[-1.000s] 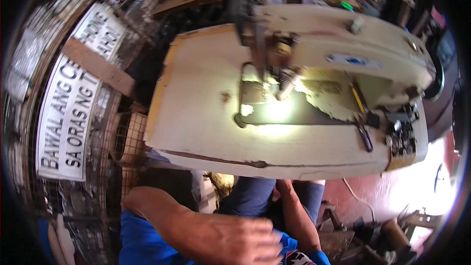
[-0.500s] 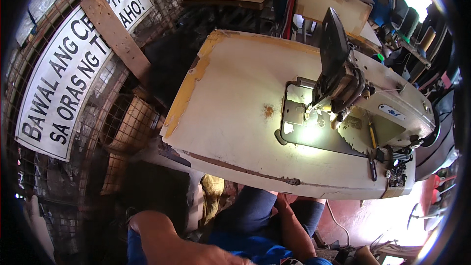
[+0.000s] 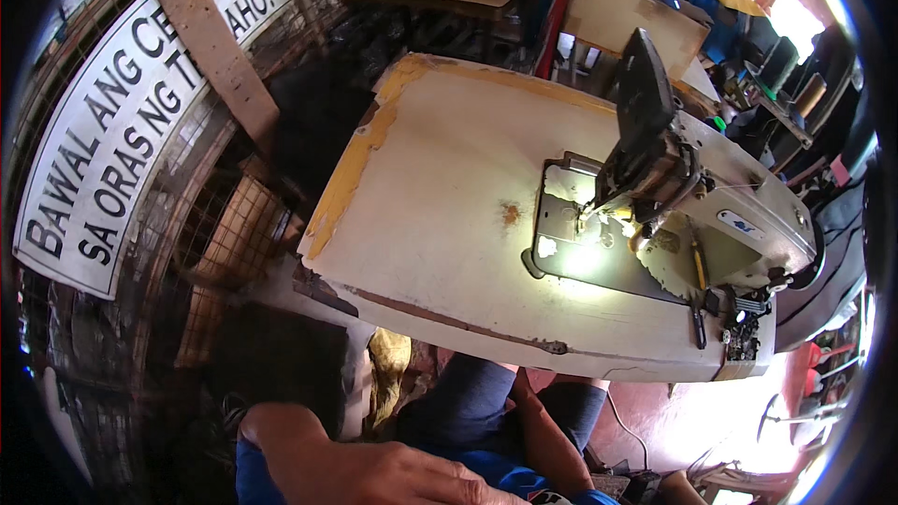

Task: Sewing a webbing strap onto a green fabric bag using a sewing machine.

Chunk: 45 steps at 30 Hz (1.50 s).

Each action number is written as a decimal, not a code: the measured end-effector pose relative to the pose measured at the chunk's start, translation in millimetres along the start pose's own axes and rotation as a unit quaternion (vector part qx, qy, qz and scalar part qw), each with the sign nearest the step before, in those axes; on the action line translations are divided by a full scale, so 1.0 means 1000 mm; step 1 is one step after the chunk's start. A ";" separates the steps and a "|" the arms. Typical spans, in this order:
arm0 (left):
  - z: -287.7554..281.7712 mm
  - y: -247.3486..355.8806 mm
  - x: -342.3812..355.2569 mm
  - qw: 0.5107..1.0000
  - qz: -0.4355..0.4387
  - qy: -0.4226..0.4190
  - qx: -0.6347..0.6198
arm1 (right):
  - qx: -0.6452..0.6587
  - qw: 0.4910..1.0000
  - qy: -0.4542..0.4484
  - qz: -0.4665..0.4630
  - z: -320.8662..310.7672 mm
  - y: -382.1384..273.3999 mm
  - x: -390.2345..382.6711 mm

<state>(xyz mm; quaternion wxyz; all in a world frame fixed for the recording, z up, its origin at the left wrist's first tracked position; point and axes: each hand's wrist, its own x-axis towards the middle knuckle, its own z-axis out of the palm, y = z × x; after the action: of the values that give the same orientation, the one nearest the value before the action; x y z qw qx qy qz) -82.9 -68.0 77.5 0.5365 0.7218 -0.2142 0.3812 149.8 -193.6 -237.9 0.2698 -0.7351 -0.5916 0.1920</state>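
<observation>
At the lower edge, my left hand point(image 3: 412, 475) lies across the front of my blue shirt point(image 3: 505, 475), back of the hand up. Its fingers stretch to the right and run partly out of the picture; nothing shows in them. My right forearm point(image 3: 554, 444) reaches down between my thighs in dark shorts point(image 3: 458, 402). The right hand's fingers are hidden there, near the table's front edge. Before me stands a worn white sewing table point(image 3: 430, 187) with a sewing machine point(image 3: 748, 215). Its lamp lights the needle plate point(image 3: 561, 217), and neither hand touches it.
Yellow-handled snips point(image 3: 699, 266) and a dark-handled tool point(image 3: 699, 325) lie by small metal parts point(image 3: 744, 332) at the table's right end. On the left, a white sign point(image 3: 103, 159) hangs on wire mesh behind a wooden board point(image 3: 215, 56). A yellowish sack point(image 3: 388, 369) is below the table.
My left hand has come further into view, and its fingers now show along the lower edge. The whole view has shifted slightly. The things on the table have not moved.
</observation>
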 end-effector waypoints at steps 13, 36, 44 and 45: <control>-0.061 0.006 -0.107 0.776 -0.346 0.361 0.385 | -0.005 0.999 -0.029 -0.015 -0.011 0.011 -0.022; -0.022 -0.129 -0.493 0.309 -0.728 0.102 0.604 | -0.016 0.993 -0.112 0.019 -0.020 0.014 -0.043; -0.079 -0.157 -0.496 0.430 -0.649 -0.005 0.628 | -0.014 0.993 -0.114 0.021 -0.021 0.015 -0.045; -0.085 -0.156 -0.496 0.429 -0.644 -0.024 0.633 | -0.013 0.993 -0.113 0.021 -0.021 0.015 -0.046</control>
<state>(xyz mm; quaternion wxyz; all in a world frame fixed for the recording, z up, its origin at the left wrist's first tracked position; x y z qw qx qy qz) -304.6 13.8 -393.0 0.0134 0.7964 0.6012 -0.0638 163.3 -244.3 -232.5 0.1872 -0.7241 -0.6055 0.2720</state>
